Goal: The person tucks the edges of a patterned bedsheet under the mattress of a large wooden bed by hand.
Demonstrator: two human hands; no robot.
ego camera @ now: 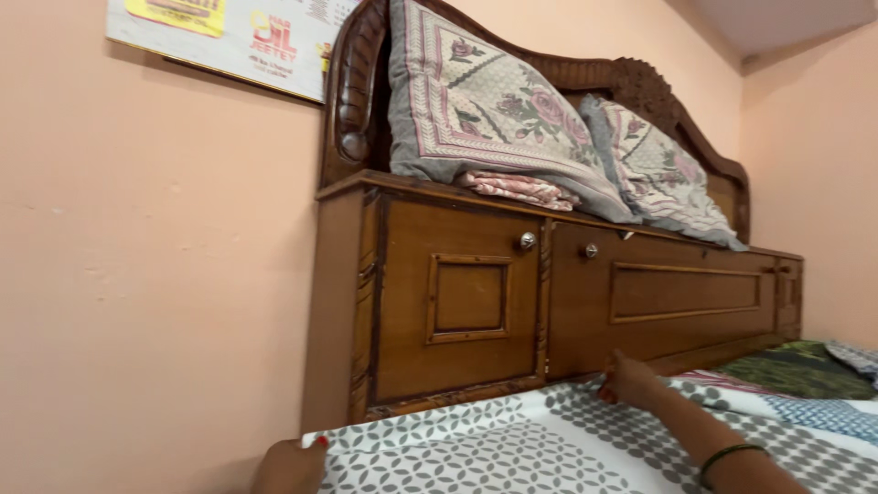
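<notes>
1. A person's two bare hands work a grey-and-white patterned bedsheet (476,453) against the foot of a carved wooden headboard (485,293), the landmark for everything here.
2. The right hand (631,380) is bunched over the sheet's edge just below the headboard's wide panel, fingers pinching the cloth where it meets the wood.
3. The left hand (291,467) sits at the sheet's corner, below the headboard's left post and close to the peach wall (155,274); only its top shows, so whether it grips or merely presses cannot be told.
4. Done well, the edge would be pulled taut and level between both hands, then pushed down evenly into the seam under the headboard, corner first.
5. Room is tight: the wall hems in the corner, and the panel blocks any forward reach.
6. Above the headboard's shelf lean two floral pillows (494,101), with a folded cloth (521,189) beneath.
7. To the headboard's right lies a green cloth (796,370).
</notes>
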